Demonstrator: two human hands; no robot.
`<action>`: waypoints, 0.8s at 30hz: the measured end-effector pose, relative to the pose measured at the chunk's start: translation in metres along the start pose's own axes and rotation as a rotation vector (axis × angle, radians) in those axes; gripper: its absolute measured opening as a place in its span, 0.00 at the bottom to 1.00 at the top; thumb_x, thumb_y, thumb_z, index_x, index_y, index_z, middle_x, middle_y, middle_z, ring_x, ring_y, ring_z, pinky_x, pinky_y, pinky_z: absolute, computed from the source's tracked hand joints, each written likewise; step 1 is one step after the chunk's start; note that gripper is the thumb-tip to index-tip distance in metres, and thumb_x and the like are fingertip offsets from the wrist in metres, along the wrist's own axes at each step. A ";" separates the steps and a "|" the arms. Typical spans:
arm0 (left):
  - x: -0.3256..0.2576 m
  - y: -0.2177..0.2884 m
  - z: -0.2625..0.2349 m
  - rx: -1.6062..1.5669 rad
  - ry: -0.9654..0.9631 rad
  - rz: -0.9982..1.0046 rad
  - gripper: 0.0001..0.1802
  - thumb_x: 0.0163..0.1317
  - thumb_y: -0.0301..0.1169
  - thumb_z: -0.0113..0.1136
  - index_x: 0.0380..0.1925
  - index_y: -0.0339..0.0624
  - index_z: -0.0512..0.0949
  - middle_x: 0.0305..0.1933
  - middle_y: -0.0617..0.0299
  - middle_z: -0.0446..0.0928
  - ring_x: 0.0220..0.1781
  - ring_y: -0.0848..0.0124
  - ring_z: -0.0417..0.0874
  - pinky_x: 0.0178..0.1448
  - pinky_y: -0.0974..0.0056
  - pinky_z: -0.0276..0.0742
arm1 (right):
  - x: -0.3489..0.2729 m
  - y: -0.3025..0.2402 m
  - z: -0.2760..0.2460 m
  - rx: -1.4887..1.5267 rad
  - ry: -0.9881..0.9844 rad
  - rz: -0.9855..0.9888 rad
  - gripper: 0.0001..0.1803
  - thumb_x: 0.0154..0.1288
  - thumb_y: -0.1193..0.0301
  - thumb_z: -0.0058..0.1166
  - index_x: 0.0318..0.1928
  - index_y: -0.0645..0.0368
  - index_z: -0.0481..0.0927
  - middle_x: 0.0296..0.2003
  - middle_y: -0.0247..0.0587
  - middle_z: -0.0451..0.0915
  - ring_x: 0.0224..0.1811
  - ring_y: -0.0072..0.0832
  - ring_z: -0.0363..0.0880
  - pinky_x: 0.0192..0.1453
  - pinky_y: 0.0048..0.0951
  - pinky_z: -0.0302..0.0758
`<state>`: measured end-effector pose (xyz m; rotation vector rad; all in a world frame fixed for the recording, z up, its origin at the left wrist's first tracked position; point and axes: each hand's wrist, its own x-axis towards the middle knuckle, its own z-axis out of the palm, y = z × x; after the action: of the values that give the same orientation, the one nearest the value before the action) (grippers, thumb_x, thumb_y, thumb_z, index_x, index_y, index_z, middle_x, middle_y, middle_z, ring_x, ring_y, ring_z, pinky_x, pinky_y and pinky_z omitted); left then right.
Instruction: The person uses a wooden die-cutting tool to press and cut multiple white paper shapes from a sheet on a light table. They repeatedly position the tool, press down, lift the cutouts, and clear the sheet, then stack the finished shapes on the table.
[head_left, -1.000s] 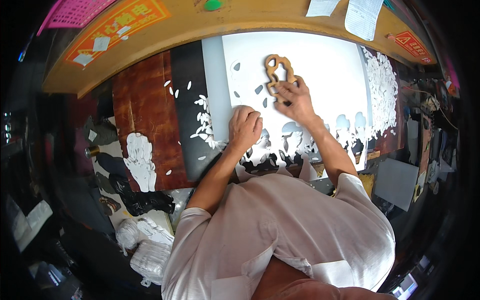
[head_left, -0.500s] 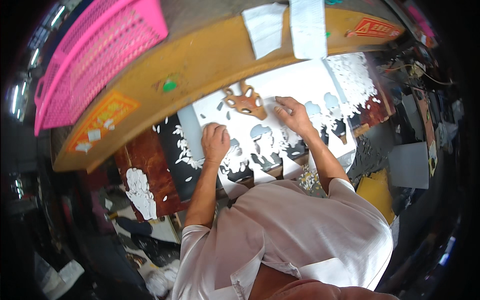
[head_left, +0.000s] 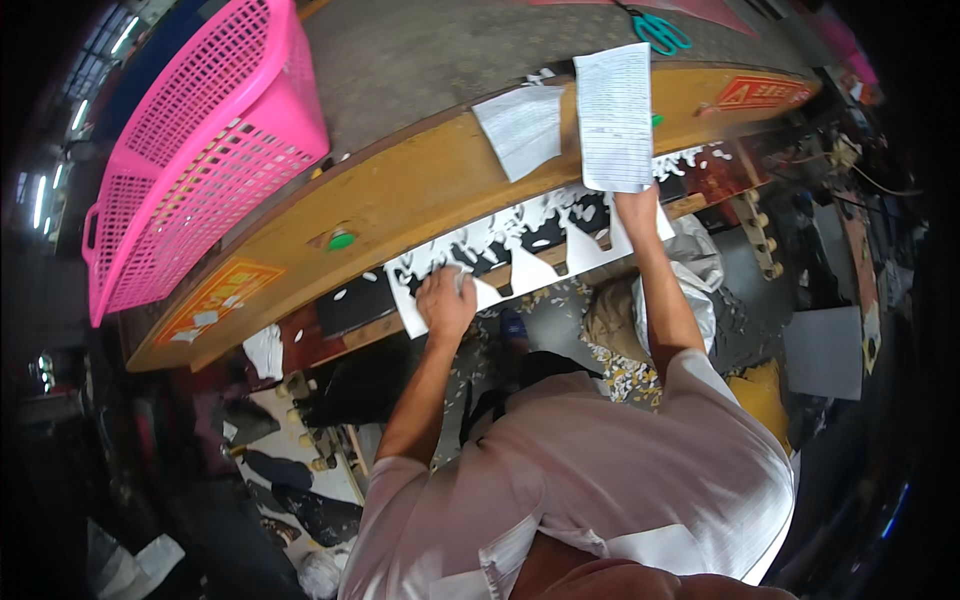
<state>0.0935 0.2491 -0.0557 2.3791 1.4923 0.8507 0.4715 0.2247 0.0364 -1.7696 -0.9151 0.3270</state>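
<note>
My two bare hands work at either end of a cut-up white sheet on a bench, its far side out of sight behind a long ochre beam. My left hand rests on the sheet's left end, fingers curled and close together; whether they pinch the material, I cannot tell. My right hand is at the sheet's right end, its fingers hidden behind a lined paper that hangs over the beam, so their state cannot be told. The near edge of the sheet runs in broad white points that reach past the bench toward me, with dark gaps and small loose white pieces behind them. A second, creased paper hangs just left of the lined one; a green button sits on the beam's face farther left. Above, a pink basket tilts at left and teal-handled scissors lie near the lined paper's top. White and yellow scraps litter the floor below my right forearm.
</note>
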 end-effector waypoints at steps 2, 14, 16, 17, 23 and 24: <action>0.003 0.003 -0.001 0.002 -0.067 0.041 0.13 0.64 0.41 0.66 0.44 0.48 0.84 0.46 0.56 0.86 0.50 0.50 0.84 0.53 0.44 0.76 | -0.053 0.010 0.016 -0.083 -0.317 -0.184 0.19 0.78 0.60 0.58 0.59 0.60 0.86 0.44 0.52 0.90 0.52 0.43 0.89 0.56 0.44 0.83; 0.003 0.026 -0.013 0.012 0.042 -0.004 0.13 0.62 0.40 0.67 0.44 0.48 0.84 0.44 0.60 0.86 0.50 0.53 0.84 0.54 0.48 0.74 | -0.101 0.019 0.034 -0.345 -0.356 -0.582 0.09 0.70 0.62 0.65 0.40 0.50 0.94 0.38 0.37 0.89 0.47 0.38 0.84 0.64 0.43 0.70; 0.005 0.027 -0.013 0.006 0.067 -0.013 0.13 0.62 0.39 0.67 0.44 0.48 0.84 0.43 0.60 0.86 0.49 0.53 0.84 0.54 0.47 0.74 | -0.099 0.016 0.034 -0.354 -0.374 -0.551 0.09 0.70 0.62 0.64 0.40 0.51 0.94 0.38 0.37 0.89 0.47 0.38 0.84 0.64 0.43 0.70; 0.004 0.029 -0.014 0.004 0.058 -0.030 0.13 0.62 0.38 0.67 0.44 0.47 0.85 0.42 0.59 0.86 0.49 0.53 0.84 0.54 0.47 0.74 | -0.099 0.016 0.035 -0.356 -0.373 -0.555 0.09 0.70 0.63 0.64 0.40 0.51 0.94 0.38 0.37 0.89 0.46 0.38 0.84 0.63 0.43 0.70; -0.004 0.049 -0.026 -0.060 -0.001 -0.054 0.14 0.63 0.36 0.67 0.45 0.43 0.84 0.42 0.54 0.85 0.49 0.51 0.84 0.54 0.47 0.74 | -0.098 0.010 0.023 -0.368 -0.438 -0.468 0.10 0.69 0.64 0.65 0.39 0.55 0.93 0.34 0.39 0.89 0.44 0.41 0.85 0.60 0.45 0.73; -0.003 0.055 -0.031 -0.062 -0.010 -0.058 0.14 0.64 0.36 0.67 0.45 0.42 0.84 0.42 0.53 0.85 0.49 0.51 0.83 0.54 0.46 0.74 | -0.095 0.005 0.016 -0.363 -0.460 -0.463 0.10 0.69 0.64 0.65 0.39 0.56 0.93 0.34 0.40 0.89 0.44 0.42 0.86 0.60 0.44 0.74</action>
<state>0.1165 0.2170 -0.0067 2.2815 1.5013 0.8574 0.4003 0.1671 0.0067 -1.7642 -1.7680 0.2804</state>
